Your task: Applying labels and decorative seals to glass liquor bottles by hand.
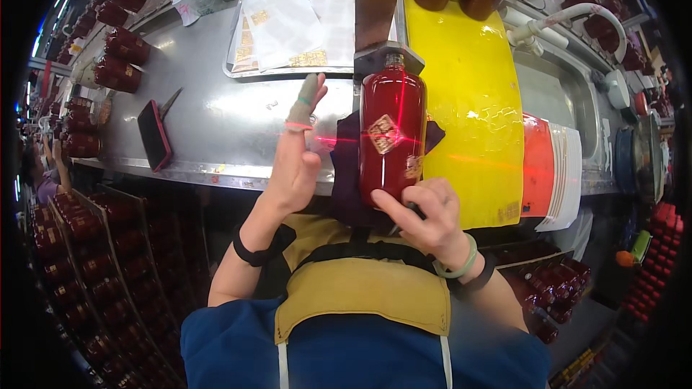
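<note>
A glossy dark red bottle [393, 140] lies before me with its glass neck pointing away, against a metal bracket [369, 59]. On its side is a gold diamond-shaped decal [384, 134], and a second gold mark shows lower right. Dark purple cloth [347, 173] lies under it. My right hand [431, 217] grips the bottle's near end, index finger laid across the base and the other fingers bent. To the left of the bottle and apart from it, my left hand [298, 162] is raised empty, fingers stretched out, with a finger cover and coloured bands on it.
A metal tray [231, 65] of decal sheets [281, 14] lies behind my left hand. On the right are a wet yellow mat [468, 101], a sink [555, 86] and a faucet [569, 18]. A phone [154, 135] rests at left. Red bottles [119, 73] line the edges.
</note>
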Tool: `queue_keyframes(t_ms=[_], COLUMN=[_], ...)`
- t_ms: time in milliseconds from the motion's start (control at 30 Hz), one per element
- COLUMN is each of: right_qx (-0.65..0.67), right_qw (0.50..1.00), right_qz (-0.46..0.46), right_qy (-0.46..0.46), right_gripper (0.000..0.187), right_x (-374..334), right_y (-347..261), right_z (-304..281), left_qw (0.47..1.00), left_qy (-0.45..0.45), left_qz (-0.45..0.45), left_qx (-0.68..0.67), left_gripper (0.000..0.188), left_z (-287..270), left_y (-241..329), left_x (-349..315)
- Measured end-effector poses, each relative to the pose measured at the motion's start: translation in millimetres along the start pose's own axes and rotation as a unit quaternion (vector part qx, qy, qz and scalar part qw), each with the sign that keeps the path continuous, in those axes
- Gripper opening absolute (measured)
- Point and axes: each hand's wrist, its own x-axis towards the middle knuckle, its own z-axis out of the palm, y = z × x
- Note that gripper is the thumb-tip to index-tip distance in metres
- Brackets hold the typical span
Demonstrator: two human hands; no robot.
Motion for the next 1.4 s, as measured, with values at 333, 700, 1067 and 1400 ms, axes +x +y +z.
queue_keyframes(t_ms=[333,700,1067,1400], right_qx=[0.186,0.368,0.425,0.438], right_qw=[0.932,0.800,0.770,0.755], right_qz=[0.297,0.471,0.475,0.486], right_qy=[0.094,0.053,0.033,0.046], right_gripper=[0.047,0.069,0.067,0.066], right_x=[24,59,46,48], right_y=[21,47,47,42], right_z=[-9,11,14,15], left_qw=[0.973,0.957,0.947,0.922], left_qy=[0.038,-0.009,0.004,0.049], left_qz=[-0.163,-0.186,-0.202,-0.197], left_qx=[-0.162,-0.221,-0.249,-0.329], left_gripper=[0.061,0.059,0.065,0.066], left_z=[32,40,43,44], left_y=[26,36,32,29], left_x=[30,27,27,25])
